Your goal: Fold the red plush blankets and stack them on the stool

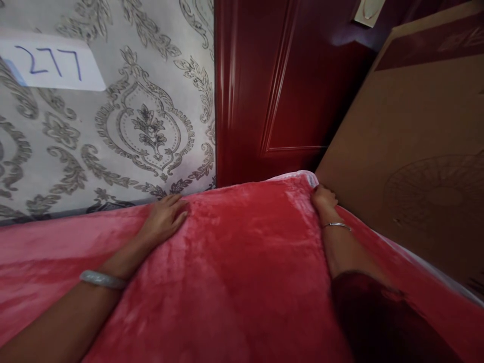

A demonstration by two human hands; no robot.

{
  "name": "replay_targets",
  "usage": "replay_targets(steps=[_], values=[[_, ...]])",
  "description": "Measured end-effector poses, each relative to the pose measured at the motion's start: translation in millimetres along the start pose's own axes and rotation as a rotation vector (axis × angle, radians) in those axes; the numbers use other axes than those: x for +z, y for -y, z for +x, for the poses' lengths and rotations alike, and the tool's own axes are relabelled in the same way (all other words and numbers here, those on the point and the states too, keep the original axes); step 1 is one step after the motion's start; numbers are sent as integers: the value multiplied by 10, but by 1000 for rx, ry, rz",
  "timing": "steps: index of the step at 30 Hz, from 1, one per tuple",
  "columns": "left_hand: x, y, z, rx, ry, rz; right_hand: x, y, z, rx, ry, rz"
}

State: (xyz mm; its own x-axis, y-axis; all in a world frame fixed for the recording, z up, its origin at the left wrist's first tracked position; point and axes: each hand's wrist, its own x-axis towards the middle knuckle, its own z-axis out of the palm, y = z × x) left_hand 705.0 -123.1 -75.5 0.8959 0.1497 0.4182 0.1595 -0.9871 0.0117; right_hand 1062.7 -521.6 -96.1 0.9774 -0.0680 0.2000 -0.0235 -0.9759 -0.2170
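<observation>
Red blanket (242, 272) spreads across the near part of the scene, its far edge reaching the patterned wall (151, 136) on the left and the dark red door (302, 106). Our left hand (164, 217) lies loosely on it by the far edge, gripping nothing, a pale bangle (102, 280) on the wrist. Our right hand (325, 198) has its fingers curled on the far right corner, grasping it. To the right we see a cardboard box (427, 136); at far left, a paper marked 277 (88, 65).
</observation>
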Motion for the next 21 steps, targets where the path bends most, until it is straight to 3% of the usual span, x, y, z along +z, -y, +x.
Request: replay_targets(steps=[3, 6, 12, 17, 21], values=[[-31, -27, -14, 62, -19, -21, -36, 13, -29, 33, -2, 32], [-41, -53, -24, 82, -18, -17, -97, 6, -81, -34, -41, 41], [41, -44, -53, 13, 134, 14, -116, 20, -144, -30, -97, -3], [54, -102, -70, -75, 192, 63, -123, 15, -168, 30, -2, -27], [31, -139, -57, -87, 210, 76, -248, -210, -274, 68, 65, -74]])
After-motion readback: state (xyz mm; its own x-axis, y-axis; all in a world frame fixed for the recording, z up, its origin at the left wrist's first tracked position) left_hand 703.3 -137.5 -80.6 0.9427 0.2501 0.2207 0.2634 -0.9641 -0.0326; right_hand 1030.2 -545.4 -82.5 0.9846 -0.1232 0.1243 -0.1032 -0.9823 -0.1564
